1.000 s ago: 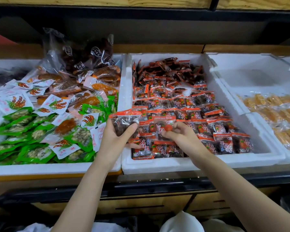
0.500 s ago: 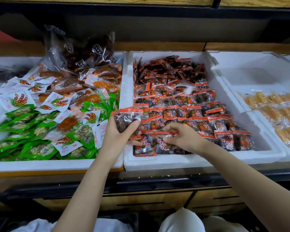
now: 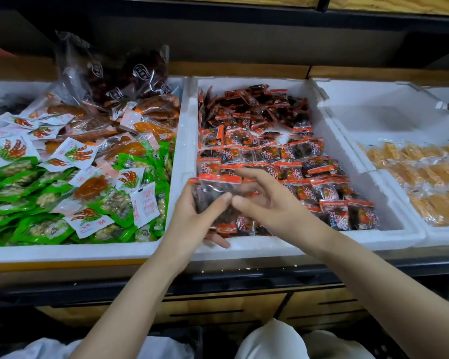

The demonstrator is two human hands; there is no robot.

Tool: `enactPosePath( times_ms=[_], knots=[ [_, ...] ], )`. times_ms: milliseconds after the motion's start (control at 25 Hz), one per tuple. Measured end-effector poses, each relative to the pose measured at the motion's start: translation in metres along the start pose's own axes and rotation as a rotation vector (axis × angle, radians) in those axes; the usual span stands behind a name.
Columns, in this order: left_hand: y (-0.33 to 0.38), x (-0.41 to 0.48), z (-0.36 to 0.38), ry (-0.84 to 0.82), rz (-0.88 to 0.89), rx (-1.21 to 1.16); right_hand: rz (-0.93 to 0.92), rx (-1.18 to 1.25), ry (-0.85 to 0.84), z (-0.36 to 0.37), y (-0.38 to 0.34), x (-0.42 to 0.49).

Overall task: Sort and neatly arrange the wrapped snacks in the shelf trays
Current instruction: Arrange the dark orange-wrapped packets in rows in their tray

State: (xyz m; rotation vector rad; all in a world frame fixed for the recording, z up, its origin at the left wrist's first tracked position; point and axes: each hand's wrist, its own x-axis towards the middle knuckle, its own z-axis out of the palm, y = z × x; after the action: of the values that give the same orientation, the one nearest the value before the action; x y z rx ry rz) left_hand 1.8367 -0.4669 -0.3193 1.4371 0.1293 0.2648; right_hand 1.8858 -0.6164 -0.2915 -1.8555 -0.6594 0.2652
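A white foam tray (image 3: 257,246) in the middle holds many red-and-clear wrapped dark snacks (image 3: 306,187), laid in rough rows toward the front and jumbled at the back. My left hand (image 3: 192,218) grips a small stack of these red-topped packets (image 3: 213,189) over the tray's front left corner. My right hand (image 3: 272,203) hovers just right of that stack with its fingers spread, thumb tip close to my left thumb, holding nothing.
The left foam tray (image 3: 75,251) is piled with mixed green, white and orange packets (image 3: 70,182) and dark bags at the back. On the right, another foam tray (image 3: 389,112) holds yellow wrapped snacks (image 3: 430,177). A dark shelf overhangs above; drawers sit below.
My right hand has let go of a packet laid in the front row and has lifted toward the stack in my left hand. My left hand has kept its stack.
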Motion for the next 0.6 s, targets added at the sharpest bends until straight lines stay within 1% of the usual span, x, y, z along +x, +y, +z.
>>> enactPosePath(
  times_ms=[80, 160, 240, 280, 360, 400, 440, 520, 560, 600],
  knots=[
    [0.001, -0.009, 0.016, -0.065, -0.055, -0.017, -0.041, -0.111, 0.045, -0.002, -0.001, -0.004],
    [0.001, -0.015, 0.024, -0.112, -0.147, -0.114, -0.036, -0.13, 0.082, -0.006, -0.002, -0.007],
    [0.002, -0.019, 0.029, -0.124, -0.24, -0.221, -0.012, -0.188, 0.063, -0.015, -0.002, -0.01],
    [0.001, -0.021, 0.031, -0.122, -0.251, -0.222, 0.011, -0.219, 0.048, -0.019, -0.003, -0.012],
    [0.0, -0.023, 0.033, -0.103, -0.197, -0.193, 0.002, -0.171, 0.07, -0.027, -0.005, -0.014],
    [-0.001, -0.021, 0.033, -0.076, -0.165, -0.208, -0.035, -0.132, 0.133, -0.031, -0.006, -0.016],
    [0.0, -0.02, 0.032, -0.037, -0.153, -0.252, -0.096, -0.15, 0.238, -0.032, -0.008, -0.019],
    [0.002, -0.019, 0.031, 0.014, -0.197, -0.39, -0.27, -0.341, 0.466, -0.032, -0.006, -0.027],
    [0.003, -0.019, 0.032, -0.009, -0.228, -0.454, -0.346, -0.428, 0.514, -0.029, -0.003, -0.031],
    [0.004, -0.021, 0.035, -0.056, -0.25, -0.493, -0.39, -0.494, 0.501, -0.024, 0.002, -0.036]
  ],
)
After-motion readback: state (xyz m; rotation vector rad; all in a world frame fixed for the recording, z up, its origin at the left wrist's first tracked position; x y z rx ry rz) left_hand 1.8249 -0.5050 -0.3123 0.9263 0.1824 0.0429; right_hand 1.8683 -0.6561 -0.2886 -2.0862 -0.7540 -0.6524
